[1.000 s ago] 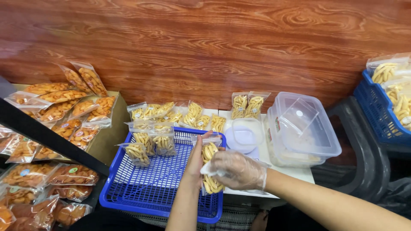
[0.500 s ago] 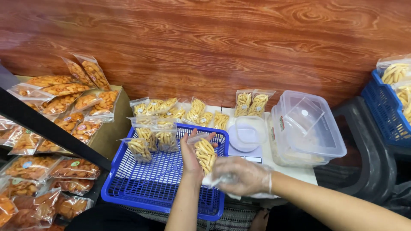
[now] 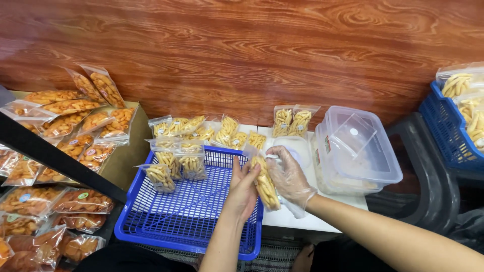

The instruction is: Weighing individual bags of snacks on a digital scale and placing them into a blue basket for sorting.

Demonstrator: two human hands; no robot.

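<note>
Both hands are seen from the head view closed on one clear crinkly packet of pale yellow finger-shaped snacks (image 3: 264, 182), held upright over the right edge of the blue plastic mesh basket (image 3: 166, 226): the bare left hand (image 3: 243, 194) grips its side, and the right hand (image 3: 290, 179), sheathed in a thin transparent glove, pinches its top. Similar filled packets (image 3: 174, 163) are stood in the basket's far corner, and a lidded clear plastic tub (image 3: 360, 151) is placed just to the right on the white table (image 3: 287, 219).

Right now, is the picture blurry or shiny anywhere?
In the head view, the hands and the snack bag they hold look sharp, with no motion blur; soft glare shines off the wooden wall and the clear plastic tub; straight edges bend slightly near the picture's sides.
</note>
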